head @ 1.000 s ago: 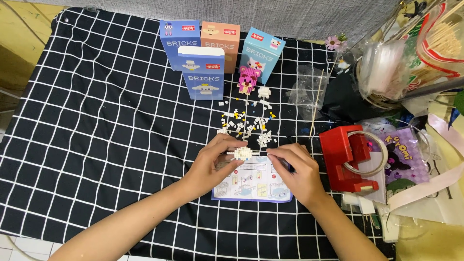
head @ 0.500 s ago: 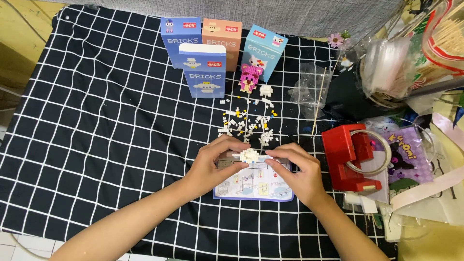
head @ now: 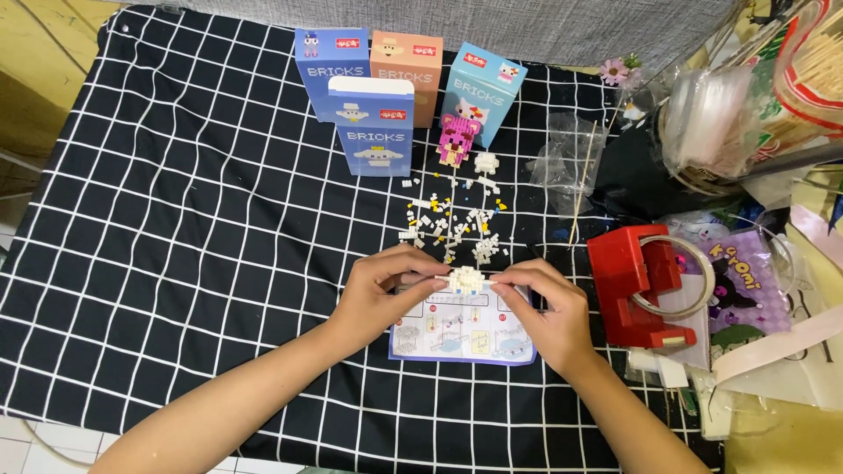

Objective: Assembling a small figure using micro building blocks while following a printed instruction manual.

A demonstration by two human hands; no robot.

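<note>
While hands (head: 470,294) pinch white brick model (head: 464,279) | loose bricks (head: 457,224) beyond

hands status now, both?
Left hand: pinched shut on the small white brick model.
Right hand: pinched shut on the same model's other end.

A matt checked cloth (head: 176,193) lies under glossy card boxes (head: 373,123), a paper leaflet (head: 461,338) and shiny red plastic dispenser (head: 637,285).

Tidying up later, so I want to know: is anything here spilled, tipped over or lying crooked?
Nothing is damaged. Small loose bricks lie scattered on the checked cloth above both hands, which hold a small white brick build. The four boxes stand upright.
</note>
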